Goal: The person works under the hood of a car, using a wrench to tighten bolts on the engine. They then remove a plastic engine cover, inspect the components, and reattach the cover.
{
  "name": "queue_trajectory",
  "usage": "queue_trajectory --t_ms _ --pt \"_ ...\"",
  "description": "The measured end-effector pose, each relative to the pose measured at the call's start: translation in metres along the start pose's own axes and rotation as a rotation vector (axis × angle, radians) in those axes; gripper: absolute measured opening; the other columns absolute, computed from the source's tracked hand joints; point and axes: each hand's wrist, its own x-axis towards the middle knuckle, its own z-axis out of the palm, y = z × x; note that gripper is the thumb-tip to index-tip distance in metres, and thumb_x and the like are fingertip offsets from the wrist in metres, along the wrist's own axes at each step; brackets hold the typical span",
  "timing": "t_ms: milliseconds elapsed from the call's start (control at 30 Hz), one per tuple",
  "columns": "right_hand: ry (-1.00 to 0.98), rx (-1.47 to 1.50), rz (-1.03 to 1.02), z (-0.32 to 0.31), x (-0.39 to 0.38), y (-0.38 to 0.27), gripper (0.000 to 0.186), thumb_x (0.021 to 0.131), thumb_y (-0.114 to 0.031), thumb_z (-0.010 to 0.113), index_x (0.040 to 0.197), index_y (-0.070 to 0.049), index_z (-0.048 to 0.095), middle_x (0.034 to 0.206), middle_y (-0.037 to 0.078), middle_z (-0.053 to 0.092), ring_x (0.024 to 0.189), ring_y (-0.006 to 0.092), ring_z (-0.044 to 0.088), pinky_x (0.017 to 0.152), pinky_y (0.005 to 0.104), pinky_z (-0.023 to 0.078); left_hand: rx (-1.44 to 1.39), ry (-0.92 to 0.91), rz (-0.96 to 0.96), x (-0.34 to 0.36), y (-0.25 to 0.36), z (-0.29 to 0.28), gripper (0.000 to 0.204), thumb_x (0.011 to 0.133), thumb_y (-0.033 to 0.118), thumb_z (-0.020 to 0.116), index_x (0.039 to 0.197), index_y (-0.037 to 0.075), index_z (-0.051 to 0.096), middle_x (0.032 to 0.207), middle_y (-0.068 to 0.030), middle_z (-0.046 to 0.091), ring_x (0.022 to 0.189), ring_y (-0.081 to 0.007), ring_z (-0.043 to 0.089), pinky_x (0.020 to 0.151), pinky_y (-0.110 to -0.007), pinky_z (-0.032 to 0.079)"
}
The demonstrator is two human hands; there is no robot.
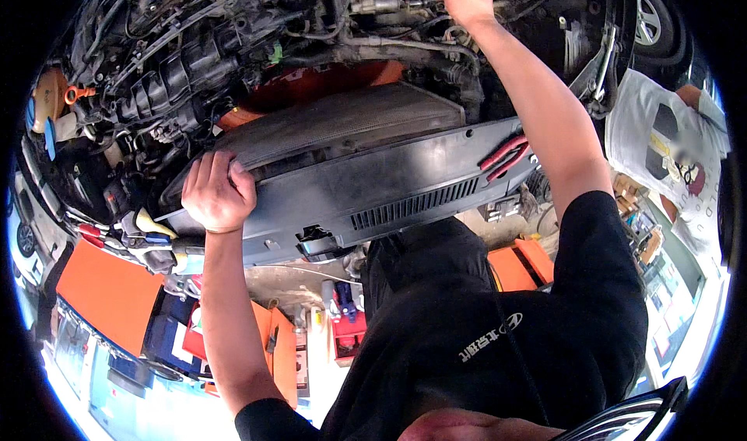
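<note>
The open engine bay of a car fills the upper part of the view. My left hand is closed over the edge of a long black plastic panel, at the left end of the radiator. Up in the engine bay, my right hand is closed in a fist among hoses and metal parts. Whatever it grips is hidden by the fingers and the picture's top edge. Red-handled pliers lie on the panel's right end, below my right forearm.
An orange-capped tank sits at the far left of the bay. Orange cabinet tops and a red tool tray stand below the panel. Another person in a white shirt is at the right, near a car wheel.
</note>
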Motion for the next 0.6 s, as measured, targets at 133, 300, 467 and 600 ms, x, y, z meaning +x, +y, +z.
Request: queue_trajectory --t_ms 133,300,467,600 --pt "-0.288 -0.038 0.327 -0.013 0.031 -0.044 0.028 0.106 -0.026 0.053 0.115 -0.007 0.071 0.099 0.026 0.073 0.091 0.0461 0.069 0.076 0.0536 0.055 0.003 0.017 0.015 0.000 0.000 -0.001 0.020 0.093 0.023 0.054 0.091 0.009 0.069 0.085 -0.0108 0.067 0.076 -0.0359 0.065 0.067 -0.044 0.052" --pt "-0.487 -0.375 0.062 -0.015 0.035 -0.023 0.036 0.104 -0.036 0.057 0.122 -0.009 0.073 0.117 0.018 0.073 0.103 0.0402 0.069 0.091 0.0483 0.054 0.020 0.021 0.019 0.002 0.001 -0.004 0.018 0.093 0.023 0.055 0.089 0.009 0.067 0.083 -0.0106 0.066 0.074 -0.0362 0.064 0.066 -0.045 0.052" --pt "-0.755 -0.528 -0.051 -0.031 0.013 -0.009 0.036 0.100 -0.027 0.055 0.128 -0.011 0.073 0.137 0.018 0.066 0.121 0.0363 0.066 0.106 0.0456 0.052 0.042 -0.012 -0.018 -0.002 -0.002 -0.004 0.021 0.093 0.028 0.055 0.088 0.011 0.066 0.083 -0.0099 0.065 0.077 -0.0361 0.065 0.068 -0.047 0.052" --pt "-0.697 -0.527 0.188 -0.058 -0.034 -0.044 0.042 0.100 -0.031 0.057 0.133 -0.008 0.067 0.132 0.020 0.069 0.122 0.0353 0.066 0.105 0.0478 0.052 0.049 0.017 -0.008 -0.005 -0.004 0.000 0.020 0.090 0.031 0.056 0.086 0.013 0.065 0.082 -0.0076 0.064 0.076 -0.0340 0.064 0.066 -0.047 0.052"
